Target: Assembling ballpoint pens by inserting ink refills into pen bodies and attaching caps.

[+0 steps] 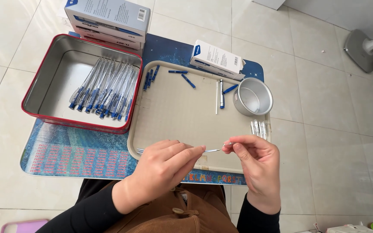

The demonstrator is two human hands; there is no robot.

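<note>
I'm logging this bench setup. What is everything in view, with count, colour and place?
tin: one, red rim, left on table
pens: a bundle, clear and blue, in tin
boxes: a stack, grey-blue, behind tin
small box: one, white, top of tray
tray: one, beige, centre
blue caps: several, top of tray
metal cup: one, silver, right on tray
refill: one, thin, between both hands
left hand: pinches refill
right hand: pinches a small spring
</note>
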